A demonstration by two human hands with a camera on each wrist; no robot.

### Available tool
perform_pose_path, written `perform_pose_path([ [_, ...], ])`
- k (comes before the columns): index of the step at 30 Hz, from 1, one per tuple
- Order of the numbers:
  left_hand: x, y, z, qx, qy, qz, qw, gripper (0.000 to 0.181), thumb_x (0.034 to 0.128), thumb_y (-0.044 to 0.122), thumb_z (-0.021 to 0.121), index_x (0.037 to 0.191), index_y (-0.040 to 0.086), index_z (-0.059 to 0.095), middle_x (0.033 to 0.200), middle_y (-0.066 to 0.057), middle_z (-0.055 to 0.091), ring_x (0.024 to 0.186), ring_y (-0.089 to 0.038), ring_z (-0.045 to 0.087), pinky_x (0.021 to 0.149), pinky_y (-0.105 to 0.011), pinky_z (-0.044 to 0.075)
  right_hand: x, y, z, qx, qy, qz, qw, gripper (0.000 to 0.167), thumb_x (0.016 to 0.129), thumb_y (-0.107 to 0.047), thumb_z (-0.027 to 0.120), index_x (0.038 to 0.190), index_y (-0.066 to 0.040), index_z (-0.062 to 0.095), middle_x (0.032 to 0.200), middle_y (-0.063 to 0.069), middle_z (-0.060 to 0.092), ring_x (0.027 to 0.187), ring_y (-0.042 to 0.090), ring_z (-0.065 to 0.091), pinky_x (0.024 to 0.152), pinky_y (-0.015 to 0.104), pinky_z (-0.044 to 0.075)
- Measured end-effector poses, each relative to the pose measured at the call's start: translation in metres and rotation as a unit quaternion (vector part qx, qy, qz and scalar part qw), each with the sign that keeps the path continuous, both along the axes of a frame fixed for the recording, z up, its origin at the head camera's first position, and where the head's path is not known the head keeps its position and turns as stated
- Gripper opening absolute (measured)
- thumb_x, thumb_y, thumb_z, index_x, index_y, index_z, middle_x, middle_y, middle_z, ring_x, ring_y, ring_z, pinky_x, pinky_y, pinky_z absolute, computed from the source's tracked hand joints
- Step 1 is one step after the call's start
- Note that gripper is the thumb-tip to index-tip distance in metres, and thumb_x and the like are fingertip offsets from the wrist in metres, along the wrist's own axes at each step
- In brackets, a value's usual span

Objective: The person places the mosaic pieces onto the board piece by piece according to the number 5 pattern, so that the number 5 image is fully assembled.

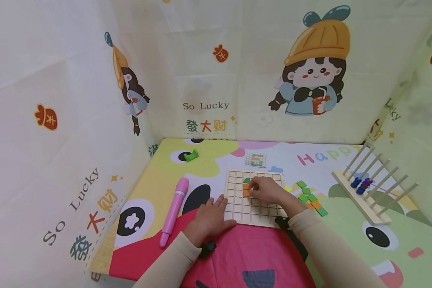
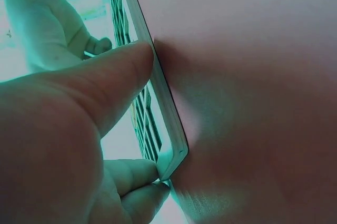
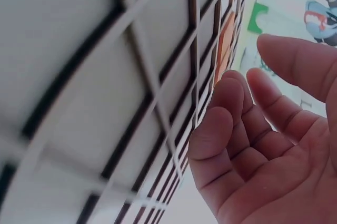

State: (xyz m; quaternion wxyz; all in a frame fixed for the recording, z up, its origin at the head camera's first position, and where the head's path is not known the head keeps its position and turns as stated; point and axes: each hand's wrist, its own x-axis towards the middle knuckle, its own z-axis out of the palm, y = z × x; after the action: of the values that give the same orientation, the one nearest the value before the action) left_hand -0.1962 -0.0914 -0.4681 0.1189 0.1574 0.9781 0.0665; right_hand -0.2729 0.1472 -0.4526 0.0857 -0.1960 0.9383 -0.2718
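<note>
A wooden grid board point(image 1: 235, 206) lies on the table, with a green tile point(image 1: 246, 181) and orange tiles point(image 1: 246, 193) set in one column. My left hand point(image 1: 210, 216) rests at its front left corner, fingers spread on the left side. In the left wrist view the left thumb point(image 2: 124, 74) touches the front edge. My right hand point(image 1: 266, 190) is over the board, fingertips beside the orange tiles. In the right wrist view its fingers point(image 3: 210, 134) bend loosely near the grid, thumb apart, and no tile shows between them.
Loose green and orange tiles point(image 1: 302, 198) lie right of the board. Behind it is a pattern card point(image 1: 255, 159). A pink pen-shaped stick point(image 1: 174, 212) and green arched block point(image 1: 191, 155) are left; a pegged wooden rack point(image 1: 363, 200) with beads stands right.
</note>
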Motion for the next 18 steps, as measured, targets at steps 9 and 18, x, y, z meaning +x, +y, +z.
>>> perform_pose_path([
  [9, 0.002, 0.0, 0.0, 0.012, -0.008, 0.0, 0.9999, 0.09, 0.0897, 0.059, 0.07, 0.16, 0.012, 0.04, 0.167, -0.007, 0.038, 0.148, -0.041, 0.039, 0.116, -0.06, 0.04, 0.019, 0.039, -0.002, -0.009, 0.009, -0.032, 0.9994, 0.024, 0.096, -0.022, 0.07, 0.113, -0.005, 0.066, 0.095, 0.004, 0.068, 0.081, 0.016, 0.06, 0.074, 0.037, 0.051],
  [18, 0.002, 0.0, -0.002, 0.025, -0.005, 0.0, 0.9997, 0.09, 0.0894, 0.057, 0.071, 0.16, 0.011, 0.039, 0.167, -0.008, 0.038, 0.148, -0.042, 0.038, 0.116, -0.06, 0.039, 0.042, 0.1, -0.002, 0.003, 0.025, -0.089, 0.9957, 0.025, 0.098, -0.02, 0.067, 0.113, 0.001, 0.066, 0.096, 0.011, 0.07, 0.077, 0.019, 0.062, 0.066, 0.037, 0.051],
])
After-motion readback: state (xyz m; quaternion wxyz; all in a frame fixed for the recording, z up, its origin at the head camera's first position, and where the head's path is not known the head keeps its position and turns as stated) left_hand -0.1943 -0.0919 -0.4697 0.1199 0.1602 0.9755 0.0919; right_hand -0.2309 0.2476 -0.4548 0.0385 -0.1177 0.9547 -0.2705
